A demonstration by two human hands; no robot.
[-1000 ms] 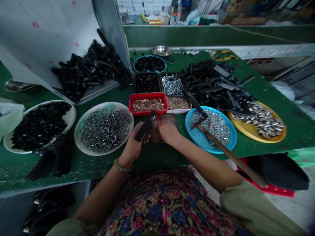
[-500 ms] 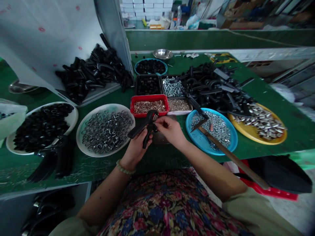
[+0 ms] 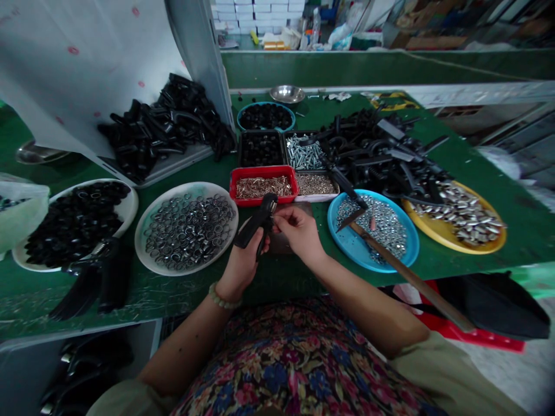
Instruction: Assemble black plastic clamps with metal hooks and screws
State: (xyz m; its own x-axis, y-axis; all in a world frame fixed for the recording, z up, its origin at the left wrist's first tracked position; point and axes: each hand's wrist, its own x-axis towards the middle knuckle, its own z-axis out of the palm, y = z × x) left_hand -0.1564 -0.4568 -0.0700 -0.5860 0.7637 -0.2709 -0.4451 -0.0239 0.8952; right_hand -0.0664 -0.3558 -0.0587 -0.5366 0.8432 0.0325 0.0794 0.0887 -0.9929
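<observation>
My left hand (image 3: 241, 264) is closed round the two black handles of a hand-grip tool (image 3: 259, 222), holding it up just in front of the red tray (image 3: 263, 172) of small copper-coloured parts. My right hand (image 3: 298, 230) pinches at the tool's head, where a metal spring shows. What the right fingertips hold is too small to make out. Both hands hover above a small grey metal plate (image 3: 281, 242) on the green table.
A white plate of metal rings (image 3: 186, 226) lies left of my hands, and a white plate of black rings (image 3: 73, 222) beyond it. A blue plate of nuts (image 3: 375, 228) with a wooden-handled hammer (image 3: 403, 271), a yellow plate (image 3: 459, 222) and piles of black handles (image 3: 160, 130) lie around.
The tool rose from the metal plate into both hands. Its handles, spread half a second ago, are now squeezed closer together, and my right hand moved to the tool's head.
</observation>
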